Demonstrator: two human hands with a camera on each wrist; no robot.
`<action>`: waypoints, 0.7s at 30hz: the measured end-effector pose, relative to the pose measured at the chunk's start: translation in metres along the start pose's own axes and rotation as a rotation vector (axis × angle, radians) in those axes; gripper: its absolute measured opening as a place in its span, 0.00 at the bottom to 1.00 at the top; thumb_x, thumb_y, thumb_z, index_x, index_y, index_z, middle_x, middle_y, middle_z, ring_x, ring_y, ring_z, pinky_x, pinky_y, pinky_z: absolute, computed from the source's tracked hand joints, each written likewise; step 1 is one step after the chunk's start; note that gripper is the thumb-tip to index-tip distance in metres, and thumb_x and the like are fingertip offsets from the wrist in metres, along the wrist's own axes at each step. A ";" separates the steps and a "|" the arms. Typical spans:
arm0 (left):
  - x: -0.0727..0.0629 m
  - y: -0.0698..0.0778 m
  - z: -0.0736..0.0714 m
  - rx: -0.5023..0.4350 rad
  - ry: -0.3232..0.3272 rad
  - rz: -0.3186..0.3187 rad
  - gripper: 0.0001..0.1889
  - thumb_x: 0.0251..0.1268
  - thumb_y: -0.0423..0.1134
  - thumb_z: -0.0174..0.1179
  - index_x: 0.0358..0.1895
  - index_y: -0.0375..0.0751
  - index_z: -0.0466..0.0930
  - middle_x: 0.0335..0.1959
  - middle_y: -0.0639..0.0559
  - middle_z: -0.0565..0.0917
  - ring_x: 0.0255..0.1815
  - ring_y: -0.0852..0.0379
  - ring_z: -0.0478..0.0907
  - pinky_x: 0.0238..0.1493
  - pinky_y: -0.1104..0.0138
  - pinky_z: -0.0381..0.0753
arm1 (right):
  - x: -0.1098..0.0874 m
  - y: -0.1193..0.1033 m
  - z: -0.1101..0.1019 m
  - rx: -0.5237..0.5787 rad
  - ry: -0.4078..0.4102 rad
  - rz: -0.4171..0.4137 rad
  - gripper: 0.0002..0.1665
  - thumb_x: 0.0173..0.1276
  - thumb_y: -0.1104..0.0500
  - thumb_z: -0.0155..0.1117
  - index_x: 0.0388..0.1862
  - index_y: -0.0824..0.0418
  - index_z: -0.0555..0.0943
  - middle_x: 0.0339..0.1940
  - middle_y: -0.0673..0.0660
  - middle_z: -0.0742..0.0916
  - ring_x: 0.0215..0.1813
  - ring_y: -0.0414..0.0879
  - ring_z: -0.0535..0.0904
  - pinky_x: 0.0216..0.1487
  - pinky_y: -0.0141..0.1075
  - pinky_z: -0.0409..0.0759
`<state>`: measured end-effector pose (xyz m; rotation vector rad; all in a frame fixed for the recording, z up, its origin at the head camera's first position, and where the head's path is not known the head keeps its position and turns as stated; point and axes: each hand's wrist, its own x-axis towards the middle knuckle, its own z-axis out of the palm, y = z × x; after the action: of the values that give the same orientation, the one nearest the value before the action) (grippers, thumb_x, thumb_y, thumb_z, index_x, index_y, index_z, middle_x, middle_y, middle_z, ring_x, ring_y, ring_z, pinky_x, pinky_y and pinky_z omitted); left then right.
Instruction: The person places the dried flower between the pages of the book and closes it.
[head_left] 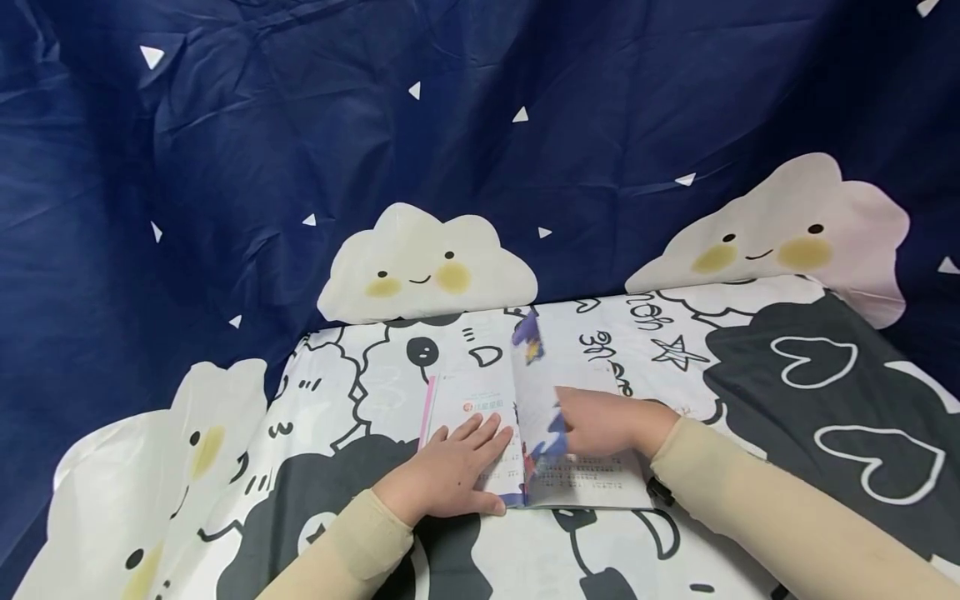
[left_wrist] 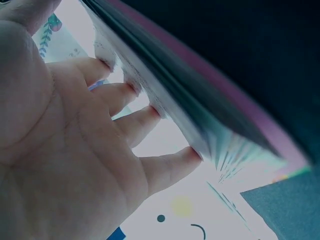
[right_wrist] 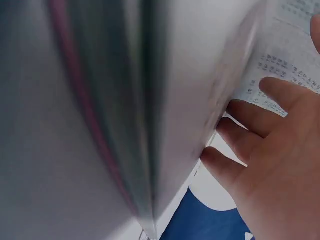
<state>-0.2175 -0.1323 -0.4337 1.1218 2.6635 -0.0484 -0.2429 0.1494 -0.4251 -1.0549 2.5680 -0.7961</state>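
Note:
An open book (head_left: 465, 396) with printed pages lies on the patterned cloth, and one page (head_left: 536, 400) with blue and purple pictures stands raised near the spine. My left hand (head_left: 457, 467) rests on the left page, fingers spread; in the left wrist view its fingertips (left_wrist: 192, 154) touch the paper. My right hand (head_left: 600, 421) is at the raised page, which hides its fingertips in the head view. From the right wrist, the fingers (right_wrist: 240, 137) look extended and touch the page, with the thumb apart from them. Pink edging (right_wrist: 82, 95) shows along the book's cover.
A white cloth (head_left: 330, 417) with black drawings covers the surface under the book. Cloud-shaped cushions (head_left: 427, 262) with smiling faces line the back and left sides. Behind them hangs a dark blue sheet (head_left: 337, 125) with white triangles.

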 end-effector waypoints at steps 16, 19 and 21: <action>-0.004 -0.002 0.002 -0.392 0.196 0.143 0.36 0.53 0.50 0.77 0.69 0.61 0.77 0.73 0.61 0.71 0.77 0.60 0.58 0.75 0.52 0.54 | 0.009 -0.009 0.007 -0.213 -0.087 0.055 0.47 0.70 0.35 0.61 0.82 0.50 0.60 0.81 0.55 0.63 0.82 0.56 0.51 0.77 0.51 0.53; -0.006 -0.005 0.003 -0.292 0.188 0.164 0.34 0.56 0.56 0.74 0.69 0.64 0.77 0.73 0.63 0.71 0.79 0.59 0.55 0.76 0.51 0.50 | 0.010 -0.011 0.008 -0.267 -0.094 0.051 0.47 0.70 0.33 0.60 0.82 0.49 0.60 0.81 0.56 0.62 0.82 0.57 0.51 0.77 0.52 0.53; -0.007 -0.007 0.004 -0.282 0.207 0.166 0.34 0.55 0.57 0.74 0.68 0.65 0.78 0.73 0.63 0.71 0.78 0.58 0.56 0.76 0.52 0.52 | 0.011 -0.011 0.009 -0.299 -0.096 0.047 0.48 0.70 0.31 0.59 0.82 0.48 0.60 0.81 0.58 0.62 0.82 0.58 0.51 0.77 0.52 0.54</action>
<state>-0.2167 -0.1427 -0.4361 1.3052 2.6273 0.4822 -0.2407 0.1315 -0.4266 -1.0787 2.6713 -0.3464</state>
